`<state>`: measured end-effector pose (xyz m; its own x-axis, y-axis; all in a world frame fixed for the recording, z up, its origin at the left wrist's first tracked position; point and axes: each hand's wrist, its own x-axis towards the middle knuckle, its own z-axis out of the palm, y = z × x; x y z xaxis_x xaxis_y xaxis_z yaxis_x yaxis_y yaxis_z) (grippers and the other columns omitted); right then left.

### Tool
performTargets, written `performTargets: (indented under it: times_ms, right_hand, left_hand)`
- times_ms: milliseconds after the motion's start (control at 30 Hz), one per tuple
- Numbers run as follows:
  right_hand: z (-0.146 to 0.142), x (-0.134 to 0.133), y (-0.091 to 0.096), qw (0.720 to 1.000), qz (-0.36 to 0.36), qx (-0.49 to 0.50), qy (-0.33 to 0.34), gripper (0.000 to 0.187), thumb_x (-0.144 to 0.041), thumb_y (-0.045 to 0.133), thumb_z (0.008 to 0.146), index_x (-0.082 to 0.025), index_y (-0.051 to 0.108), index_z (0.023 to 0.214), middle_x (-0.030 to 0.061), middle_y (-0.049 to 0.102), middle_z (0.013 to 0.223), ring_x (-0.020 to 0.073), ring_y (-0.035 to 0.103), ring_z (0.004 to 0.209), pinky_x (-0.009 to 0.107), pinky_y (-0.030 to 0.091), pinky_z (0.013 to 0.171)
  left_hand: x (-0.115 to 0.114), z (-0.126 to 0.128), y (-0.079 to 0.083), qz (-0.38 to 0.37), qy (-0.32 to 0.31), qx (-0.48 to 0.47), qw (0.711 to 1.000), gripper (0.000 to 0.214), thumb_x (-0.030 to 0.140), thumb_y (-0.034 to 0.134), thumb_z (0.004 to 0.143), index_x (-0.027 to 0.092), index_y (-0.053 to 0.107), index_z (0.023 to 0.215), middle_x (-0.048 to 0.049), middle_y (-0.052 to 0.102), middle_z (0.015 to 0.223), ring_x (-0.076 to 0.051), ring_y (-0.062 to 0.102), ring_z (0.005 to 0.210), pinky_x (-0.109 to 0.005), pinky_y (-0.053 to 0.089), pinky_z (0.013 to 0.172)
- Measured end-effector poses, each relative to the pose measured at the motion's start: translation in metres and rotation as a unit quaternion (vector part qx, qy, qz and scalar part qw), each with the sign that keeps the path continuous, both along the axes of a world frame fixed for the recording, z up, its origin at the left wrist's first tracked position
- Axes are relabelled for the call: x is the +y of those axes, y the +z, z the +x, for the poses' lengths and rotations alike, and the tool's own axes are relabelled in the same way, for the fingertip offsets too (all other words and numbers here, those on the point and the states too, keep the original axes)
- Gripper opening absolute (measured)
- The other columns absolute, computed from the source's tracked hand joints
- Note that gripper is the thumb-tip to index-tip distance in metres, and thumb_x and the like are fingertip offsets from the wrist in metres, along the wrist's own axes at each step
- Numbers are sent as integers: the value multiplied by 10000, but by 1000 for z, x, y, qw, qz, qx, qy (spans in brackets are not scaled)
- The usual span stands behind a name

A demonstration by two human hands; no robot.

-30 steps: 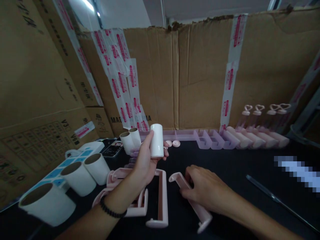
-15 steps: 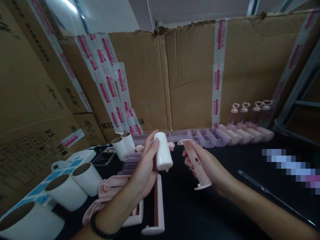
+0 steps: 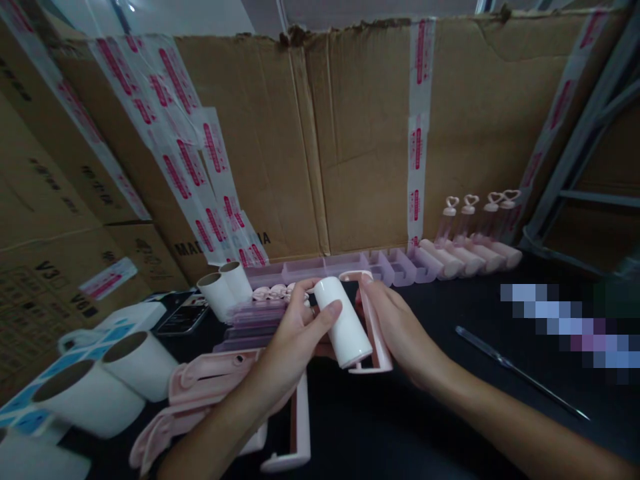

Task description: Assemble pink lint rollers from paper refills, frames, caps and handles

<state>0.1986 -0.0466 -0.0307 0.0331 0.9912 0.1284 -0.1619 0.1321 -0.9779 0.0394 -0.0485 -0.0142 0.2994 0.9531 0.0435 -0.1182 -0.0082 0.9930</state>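
My left hand (image 3: 293,340) is closed around a small white roll (image 3: 344,322), held tilted above the black table (image 3: 440,400). My right hand (image 3: 397,327) grips a pink plastic roller frame (image 3: 373,327), upright and pressed against the roll's right side. The roll's lower end meets the frame's bottom arm. More pink frames (image 3: 200,387) lie under my left forearm.
Several white rolls (image 3: 125,367) lie at the left, two more (image 3: 225,287) stand further back. A row of pink parts and finished heart-handled rollers (image 3: 470,250) lines the cardboard wall (image 3: 360,140). A phone (image 3: 181,319) and a thin metal rod (image 3: 520,373) lie on the table.
My right hand lifted the pink frame off the table and brought it against the white roll. My left hand tilted the roll toward the frame. My view swung to the right.
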Motion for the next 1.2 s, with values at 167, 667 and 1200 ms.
performTargets:
  times_ms: [167, 667, 1200]
  right_hand:
    - [-2, -1, -1, 999, 27, -32, -31, 458, -638, 491, 941, -219, 668, 996, 34, 670, 825, 193, 620, 752, 281, 464, 624]
    - [-9, -9, 2, 996, 74, -9, -41, 428, -628, 550, 927, -214, 536, 822, 4, 622, 774, 170, 585, 737, 265, 433, 623]
    - [-2, -8, 11, 979, 119, -143, -78, 397, -528, 476, 995, -203, 523, 771, 2, 589, 745, 153, 547, 693, 287, 399, 626]
  left_hand:
    - [-2, 1, 1, 13, -10, 10, 1000, 476, 418, 708, 882, 281, 398, 1217, 0, 663, 878, -182, 679, 728, -269, 575, 572]
    - [-14, 9, 0, 40, 27, 31, 998, 472, 431, 675, 897, 308, 514, 1323, -31, 591, 1376, -228, 600, 1180, -261, 485, 916]
    - [-14, 4, 4, 123, 16, 161, 979, 542, 453, 598, 948, 283, 427, 1433, -72, 478, 1516, -269, 492, 1342, -341, 357, 1116]
